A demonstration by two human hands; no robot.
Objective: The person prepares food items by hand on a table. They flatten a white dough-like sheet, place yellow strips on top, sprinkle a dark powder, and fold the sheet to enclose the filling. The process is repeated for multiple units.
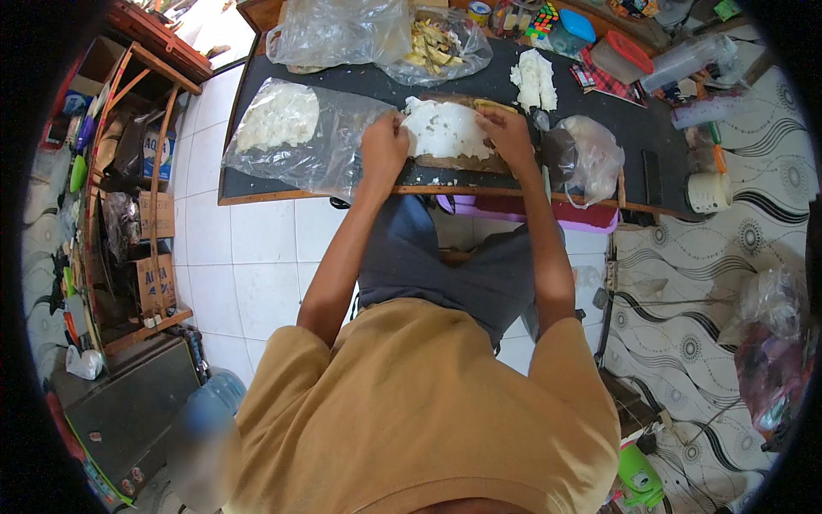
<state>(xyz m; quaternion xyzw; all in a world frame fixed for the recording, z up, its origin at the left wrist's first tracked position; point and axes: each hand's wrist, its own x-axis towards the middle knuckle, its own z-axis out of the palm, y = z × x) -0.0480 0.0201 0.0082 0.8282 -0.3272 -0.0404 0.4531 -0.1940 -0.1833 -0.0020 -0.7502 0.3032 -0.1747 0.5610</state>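
A flat white sheet with ragged edges and small pale-brown patches (441,127) lies over a brown wooden board (467,163) on the dark tabletop. At its left edge my left hand (384,147) is closed, with the fingers curled and the thumb upward. My right hand (507,137) pinches the sheet's right edge, its fingertips bent over it. To the left, a clear plastic sheet (334,128) reaches under or beside my left hand and carries another white, lumpy flat piece (278,117). Beyond my right hand rests a torn white piece (533,79).
Along the back are a plastic bag (342,32), a bag of yellowish strips (432,47), a puzzle cube (543,20) and lidded tubs (621,57). At right sit a tied plastic bag (591,154), a dark phone-like slab (652,170) and a white cup (709,193). A purple basin (606,220) is under the table edge.
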